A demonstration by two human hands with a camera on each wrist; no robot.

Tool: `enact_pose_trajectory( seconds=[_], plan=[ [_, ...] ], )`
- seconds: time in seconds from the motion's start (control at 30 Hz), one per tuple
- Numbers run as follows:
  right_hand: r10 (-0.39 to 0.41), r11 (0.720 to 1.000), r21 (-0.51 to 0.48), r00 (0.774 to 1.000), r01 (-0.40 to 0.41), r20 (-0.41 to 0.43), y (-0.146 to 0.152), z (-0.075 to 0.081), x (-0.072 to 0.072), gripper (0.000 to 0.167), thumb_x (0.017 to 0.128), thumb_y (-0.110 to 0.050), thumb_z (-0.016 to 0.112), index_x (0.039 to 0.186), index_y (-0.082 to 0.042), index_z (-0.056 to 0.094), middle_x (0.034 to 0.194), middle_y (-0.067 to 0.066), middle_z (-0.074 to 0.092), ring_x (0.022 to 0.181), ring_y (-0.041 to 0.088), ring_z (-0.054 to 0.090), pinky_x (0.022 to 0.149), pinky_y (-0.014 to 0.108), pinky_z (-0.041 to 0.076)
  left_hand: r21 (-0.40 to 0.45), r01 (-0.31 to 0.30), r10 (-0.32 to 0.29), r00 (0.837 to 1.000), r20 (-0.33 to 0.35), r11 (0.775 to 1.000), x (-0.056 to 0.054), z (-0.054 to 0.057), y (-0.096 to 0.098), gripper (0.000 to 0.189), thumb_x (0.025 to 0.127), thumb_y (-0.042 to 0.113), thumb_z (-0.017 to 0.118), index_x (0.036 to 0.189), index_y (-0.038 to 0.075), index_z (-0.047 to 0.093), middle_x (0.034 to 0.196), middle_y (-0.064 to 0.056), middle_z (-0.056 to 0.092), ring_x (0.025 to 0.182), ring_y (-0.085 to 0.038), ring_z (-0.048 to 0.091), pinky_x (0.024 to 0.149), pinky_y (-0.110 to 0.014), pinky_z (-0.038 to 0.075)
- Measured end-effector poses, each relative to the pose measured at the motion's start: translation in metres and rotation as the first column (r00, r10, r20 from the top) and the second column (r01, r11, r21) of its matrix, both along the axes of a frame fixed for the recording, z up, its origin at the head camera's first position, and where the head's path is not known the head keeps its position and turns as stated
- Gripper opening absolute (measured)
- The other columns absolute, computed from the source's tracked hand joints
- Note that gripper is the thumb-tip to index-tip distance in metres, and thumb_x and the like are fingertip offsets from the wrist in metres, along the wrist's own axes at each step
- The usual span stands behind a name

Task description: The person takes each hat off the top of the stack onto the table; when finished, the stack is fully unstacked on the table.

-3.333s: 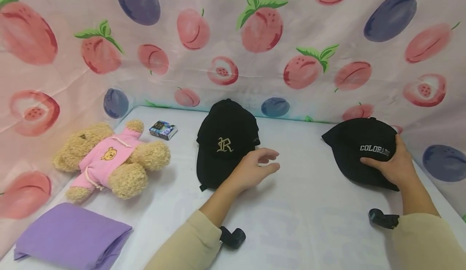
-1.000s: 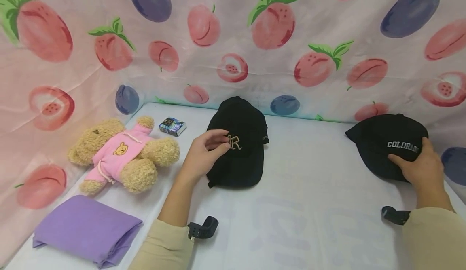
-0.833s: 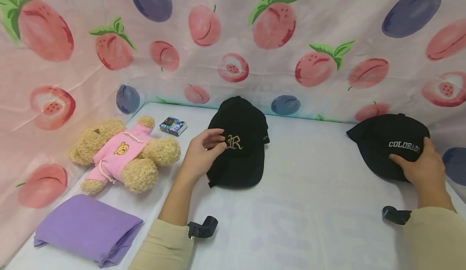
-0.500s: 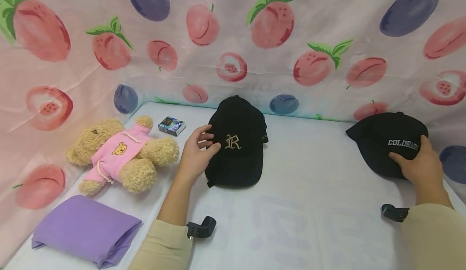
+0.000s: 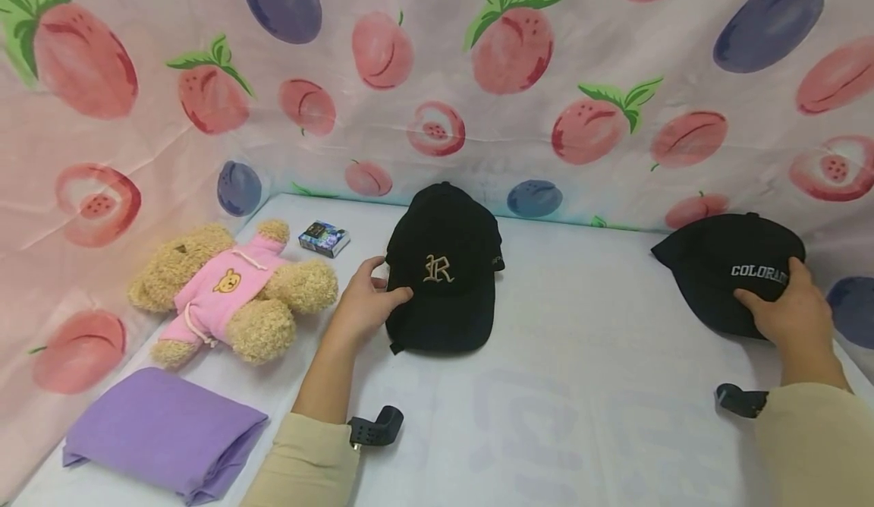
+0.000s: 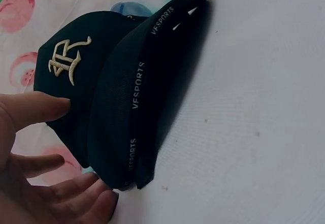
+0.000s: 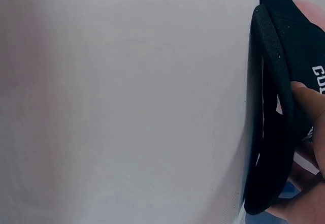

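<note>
A black baseball cap with a gold R emblem (image 5: 457,313) sits in the middle of the white surface, brim toward me. At its left side is my left hand (image 5: 362,306), thumb over the cap's front and fingers spread around the side. In the left wrist view these fingers (image 6: 76,193) are loosely bent near the brim's end; contact is unclear. Far right, my right hand (image 5: 795,321) grips a second black baseball cap lettered COLORADO (image 5: 710,264), thumb on its front. The right wrist view shows fingers (image 7: 299,176) behind this cap's edge.
A teddy bear in a pink hoodie (image 5: 225,287) lies at left. Behind it is a small patterned box (image 5: 324,238), and a folded purple cloth (image 5: 164,431) lies nearer me. A fruit-print curtain (image 5: 519,143) stands along the back and left.
My left hand has gone from the R cap's right side, across its front, to its left side, its thumb and fingers spreading. My right hand stays on the COLORADO cap. The view shifted slightly.
</note>
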State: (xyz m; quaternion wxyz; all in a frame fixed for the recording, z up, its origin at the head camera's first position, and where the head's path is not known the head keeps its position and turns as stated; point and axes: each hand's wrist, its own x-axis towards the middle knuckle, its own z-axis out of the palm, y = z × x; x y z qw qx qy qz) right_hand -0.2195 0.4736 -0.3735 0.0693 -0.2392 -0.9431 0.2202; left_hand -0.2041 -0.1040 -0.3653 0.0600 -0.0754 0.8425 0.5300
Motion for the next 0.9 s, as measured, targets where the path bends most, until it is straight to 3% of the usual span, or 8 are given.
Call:
enact_pose_trajectory(
  seconds=[0.3,0.5,0.9],
  plan=[
    [-0.008,1.000,0.012,1.000,0.008,0.007,-0.002,-0.003,0.003,0.094,0.101,-0.028,0.061,0.162,0.002,-0.005,0.164,0.037,0.001,0.152,0.060,0.008,0.122,0.069,0.014,-0.065,0.058,-0.054,0.997,0.050,0.996,0.001,-0.002,-0.005,0.080,0.090,0.026,0.076,0.158,0.010,0.037,0.134,-0.024,0.062,0.110,-0.032,0.063,0.090,-0.041,0.054],
    [-0.012,1.000,0.007,1.000,0.012,-0.005,-0.003,-0.003,0.003,0.093,0.101,-0.028,0.060,0.163,0.002,-0.003,0.164,0.038,0.004,0.151,0.061,0.010,0.121,0.070,0.015,-0.071,0.060,-0.056,0.997,0.062,0.996,-0.003,-0.002,-0.008,0.082,0.088,0.025,0.078,0.158,0.011,0.037,0.128,-0.022,0.062,0.096,-0.027,0.063,0.070,-0.029,0.053],
    [-0.052,0.998,-0.024,0.997,0.050,-0.066,-0.021,0.007,0.007,0.089,0.100,-0.023,0.058,0.163,0.003,0.001,0.163,0.042,0.008,0.150,0.060,0.012,0.122,0.068,0.017,-0.095,0.081,-0.077,0.996,0.048,0.992,-0.010,-0.007,-0.011,0.084,0.087,0.024,0.081,0.158,0.011,0.037,0.115,-0.016,0.059,0.078,-0.020,0.060,0.062,-0.027,0.052]
  ],
)
